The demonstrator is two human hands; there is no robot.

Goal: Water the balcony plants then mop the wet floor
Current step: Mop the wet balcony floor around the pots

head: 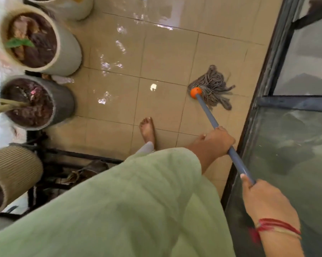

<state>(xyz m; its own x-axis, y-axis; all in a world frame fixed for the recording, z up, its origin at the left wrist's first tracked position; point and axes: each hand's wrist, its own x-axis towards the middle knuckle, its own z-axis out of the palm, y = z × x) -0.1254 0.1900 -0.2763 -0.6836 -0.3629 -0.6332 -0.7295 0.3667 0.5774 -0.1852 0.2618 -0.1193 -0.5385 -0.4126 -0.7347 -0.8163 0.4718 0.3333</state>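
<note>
Mop head [214,84], limp sodden strings probably heavy and draggy, on wet floor [165,52] at two o'clock beside glass door [295,145]; stiff slim handle [208,114] gripped mid-shaft by left hand [218,141], higher up by right hand [265,203], both hands curled round it.

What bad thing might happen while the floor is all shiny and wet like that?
1. The bare foot stands on tiles close to shiny puddles, so a slip seems possible.
2. The left hand and right hand grip the mop handle right beside the glass door; it might knock the glass.
3. The mop head, pushed toward the puddles, could bump the grey pot.
</note>
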